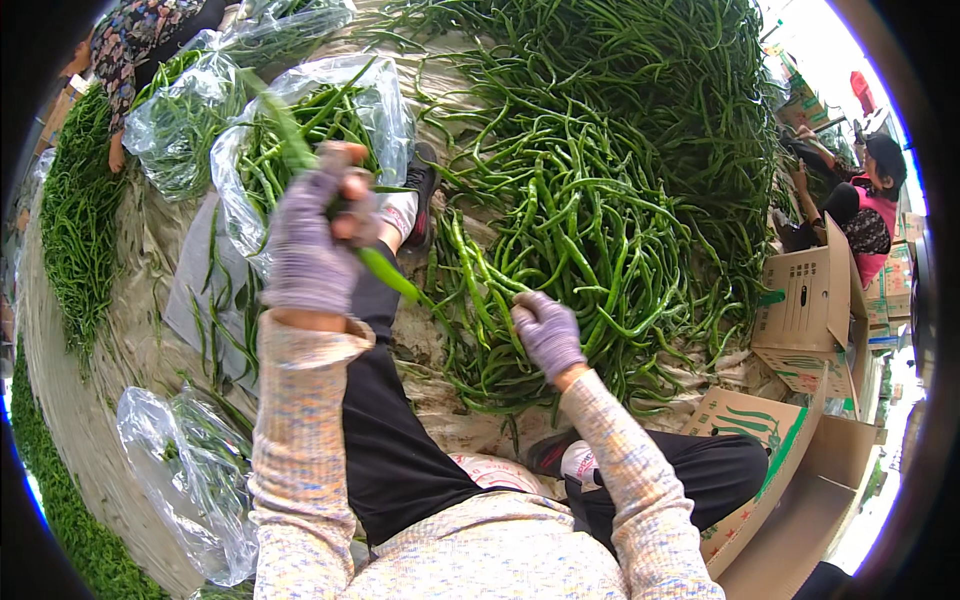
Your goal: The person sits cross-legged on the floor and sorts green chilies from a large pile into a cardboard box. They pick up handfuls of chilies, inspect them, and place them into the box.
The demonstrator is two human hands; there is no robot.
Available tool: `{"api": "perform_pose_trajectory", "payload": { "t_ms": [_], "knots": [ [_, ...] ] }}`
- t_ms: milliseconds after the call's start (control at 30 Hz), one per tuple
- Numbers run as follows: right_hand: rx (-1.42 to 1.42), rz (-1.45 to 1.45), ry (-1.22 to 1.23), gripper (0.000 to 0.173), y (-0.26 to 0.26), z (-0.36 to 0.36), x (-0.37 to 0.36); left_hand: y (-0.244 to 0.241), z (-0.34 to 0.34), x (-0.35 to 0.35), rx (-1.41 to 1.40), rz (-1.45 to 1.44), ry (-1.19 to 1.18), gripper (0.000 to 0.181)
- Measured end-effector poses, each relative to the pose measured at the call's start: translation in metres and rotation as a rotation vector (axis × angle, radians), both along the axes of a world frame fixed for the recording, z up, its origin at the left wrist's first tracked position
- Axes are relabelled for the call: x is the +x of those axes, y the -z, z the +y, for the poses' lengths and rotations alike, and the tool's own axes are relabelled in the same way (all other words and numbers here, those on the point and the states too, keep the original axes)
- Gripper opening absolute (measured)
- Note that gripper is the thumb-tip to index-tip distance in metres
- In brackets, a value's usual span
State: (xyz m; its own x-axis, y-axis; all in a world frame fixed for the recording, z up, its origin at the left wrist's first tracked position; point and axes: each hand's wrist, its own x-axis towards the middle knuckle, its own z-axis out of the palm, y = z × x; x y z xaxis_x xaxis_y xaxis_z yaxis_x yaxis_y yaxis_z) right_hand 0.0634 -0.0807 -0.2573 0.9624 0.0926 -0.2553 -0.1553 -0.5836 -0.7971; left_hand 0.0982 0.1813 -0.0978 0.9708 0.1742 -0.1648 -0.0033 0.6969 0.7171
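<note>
My left hand (322, 225), in a purple knit glove with bare fingertips, is raised and blurred by motion. It grips long green chili peppers (390, 276), which stick out above and below the fist. My right hand (550, 335), gloved the same way, is low at the near side of a large heap of long green chili peppers (585, 232). Its thumb and fingers close on slender peppers (480, 274) there. Just beyond my left hand stands an open clear plastic bag (386, 94) filled with peppers.
Cardboard boxes (799, 300) stand at the right, with an open one (787, 517) beside my knee. More plastic bags (187, 480) lie on the left over a pale ground sheet (142, 277). One person (862, 202) sits at right; another person's patterned sleeve (112, 75) shows upper left.
</note>
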Motion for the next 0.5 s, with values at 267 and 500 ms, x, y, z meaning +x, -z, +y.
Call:
{"api": "perform_pose_trajectory", "payload": {
  "t_ms": [267,500],
  "knots": [
    [-0.866,-0.001,-0.022,0.036,-0.048,-0.018,0.128,0.028,-0.032,0.01,0.031,0.204,0.03,0.019],
    [-0.6,0.13,0.155,0.042,-0.001,-0.062,0.162,0.027,-0.032,0.021,-0.04,0.211,-0.04,0.009]
  ]
}}
